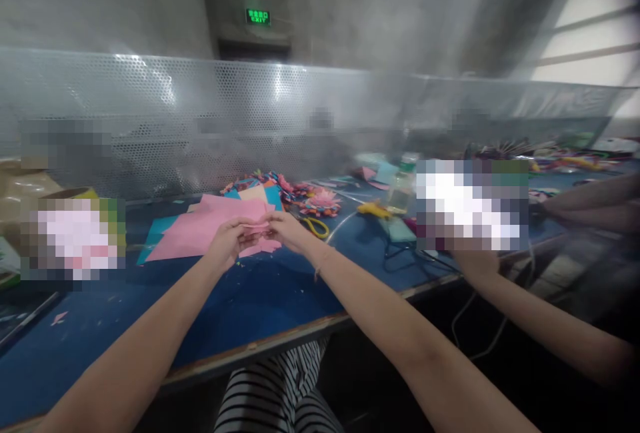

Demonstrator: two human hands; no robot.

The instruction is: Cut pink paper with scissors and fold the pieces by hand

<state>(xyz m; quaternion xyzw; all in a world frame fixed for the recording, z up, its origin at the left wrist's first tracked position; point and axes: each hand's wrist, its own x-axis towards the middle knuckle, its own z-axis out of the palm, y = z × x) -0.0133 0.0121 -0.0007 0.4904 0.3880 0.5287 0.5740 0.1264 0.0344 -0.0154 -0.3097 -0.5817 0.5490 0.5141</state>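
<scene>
My left hand (pixel 230 241) and my right hand (pixel 289 230) come together above the table, both closed with fingertips pinching a small folded piece of pink paper (pixel 257 225). Just behind them lies a stack of pink paper sheets (pixel 187 229), with a blue sheet (pixel 156 233) showing under its left edge. Scissors with yellow handles (pixel 319 227) rest to the right of my right hand. Farther back sits a pink and orange paper flower (pixel 320 201). My fingers hide part of the folded piece.
On the blue table (pixel 280 293) stands a clear bottle (pixel 401 186) with a green label. A co-worker's arm (pixel 545 336) reaches in from the right. A perforated metal screen (pixel 190 113) runs behind the table. Small pink scraps (pixel 59 318) lie at left.
</scene>
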